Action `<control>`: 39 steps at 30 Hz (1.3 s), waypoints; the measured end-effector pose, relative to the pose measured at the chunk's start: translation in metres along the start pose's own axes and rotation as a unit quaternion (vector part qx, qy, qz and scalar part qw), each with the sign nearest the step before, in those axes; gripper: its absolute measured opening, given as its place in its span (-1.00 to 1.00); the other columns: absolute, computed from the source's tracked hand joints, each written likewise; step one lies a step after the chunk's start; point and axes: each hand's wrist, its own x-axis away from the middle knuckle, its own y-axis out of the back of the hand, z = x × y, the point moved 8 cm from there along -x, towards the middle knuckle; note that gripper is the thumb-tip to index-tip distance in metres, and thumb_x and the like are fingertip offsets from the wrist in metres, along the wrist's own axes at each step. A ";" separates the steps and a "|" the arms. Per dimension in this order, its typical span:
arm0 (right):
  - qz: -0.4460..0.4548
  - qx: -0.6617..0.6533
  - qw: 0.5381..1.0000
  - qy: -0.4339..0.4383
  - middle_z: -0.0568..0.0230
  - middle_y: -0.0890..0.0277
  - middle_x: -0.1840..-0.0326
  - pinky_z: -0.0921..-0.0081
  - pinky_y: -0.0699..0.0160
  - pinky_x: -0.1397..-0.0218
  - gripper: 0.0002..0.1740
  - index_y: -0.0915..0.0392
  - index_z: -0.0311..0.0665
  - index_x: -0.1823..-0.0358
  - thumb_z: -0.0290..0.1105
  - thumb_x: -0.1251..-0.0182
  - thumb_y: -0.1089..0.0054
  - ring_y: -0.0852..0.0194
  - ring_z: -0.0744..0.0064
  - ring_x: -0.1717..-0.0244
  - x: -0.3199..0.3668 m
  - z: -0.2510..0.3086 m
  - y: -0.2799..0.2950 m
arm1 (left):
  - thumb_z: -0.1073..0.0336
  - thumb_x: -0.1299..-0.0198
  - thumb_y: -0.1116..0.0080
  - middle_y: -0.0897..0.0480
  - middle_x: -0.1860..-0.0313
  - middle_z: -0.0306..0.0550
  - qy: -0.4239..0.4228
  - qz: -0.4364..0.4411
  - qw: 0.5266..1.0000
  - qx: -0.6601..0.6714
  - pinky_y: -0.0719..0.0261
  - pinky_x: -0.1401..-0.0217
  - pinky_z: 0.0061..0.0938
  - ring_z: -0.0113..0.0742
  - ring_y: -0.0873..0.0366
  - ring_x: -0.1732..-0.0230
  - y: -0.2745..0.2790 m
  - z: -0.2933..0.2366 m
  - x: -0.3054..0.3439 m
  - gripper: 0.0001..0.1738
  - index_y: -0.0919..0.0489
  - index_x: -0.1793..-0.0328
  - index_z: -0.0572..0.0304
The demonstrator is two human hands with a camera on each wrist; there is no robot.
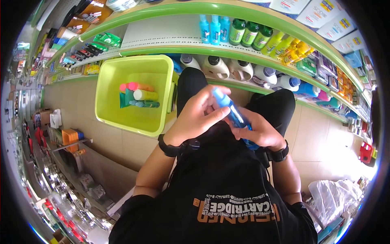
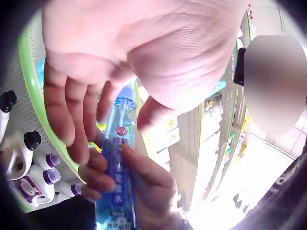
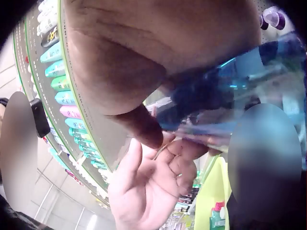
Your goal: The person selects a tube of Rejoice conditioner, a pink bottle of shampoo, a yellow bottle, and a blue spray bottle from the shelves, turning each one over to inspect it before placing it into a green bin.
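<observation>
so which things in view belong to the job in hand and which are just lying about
Seem part of the job:
blue bottle, held in the right hand
left hand, by its neck
lime-green tub

Seem just lying about:
shelved dark green bottles
off-white jugs
clear plastic bag

Right fingers (image 2: 152, 168) grip blue bottle (image 2: 116, 163) near left hand (image 2: 129, 62).
</observation>
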 end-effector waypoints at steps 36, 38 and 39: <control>-0.425 0.082 0.900 0.054 0.29 -0.71 0.20 0.61 -0.62 0.20 -0.83 -0.65 -0.32 -0.10 -0.51 -0.66 -0.10 -0.67 0.59 0.27 0.040 -0.114 0.165 | 0.10 -0.24 -0.44 -0.81 -0.04 0.12 0.269 -0.350 0.615 -0.654 -0.72 -0.13 0.00 0.18 -0.76 -0.09 0.471 0.103 0.052 -0.64 -0.72 -0.06 0.11; -0.427 0.110 0.897 0.021 0.29 -0.73 0.22 0.60 -0.64 0.20 -0.83 -0.66 -0.31 -0.09 -0.51 -0.64 -0.12 -0.69 0.59 0.28 0.037 -0.114 0.165 | 0.08 -0.24 -0.43 -0.80 -0.07 0.14 0.279 -0.337 0.621 -0.650 -0.72 -0.16 0.00 0.18 -0.76 -0.13 0.475 0.112 0.056 -0.62 -0.72 -0.08 0.09; -0.432 0.112 0.895 0.016 0.29 -0.74 0.23 0.59 -0.66 0.20 -0.84 -0.66 -0.31 -0.09 -0.50 -0.63 -0.13 -0.70 0.58 0.28 0.035 -0.116 0.166 | 0.08 -0.24 -0.43 -0.80 -0.07 0.15 0.290 -0.333 0.614 -0.654 -0.72 -0.17 0.01 0.19 -0.75 -0.13 0.478 0.115 0.057 -0.62 -0.72 -0.08 0.11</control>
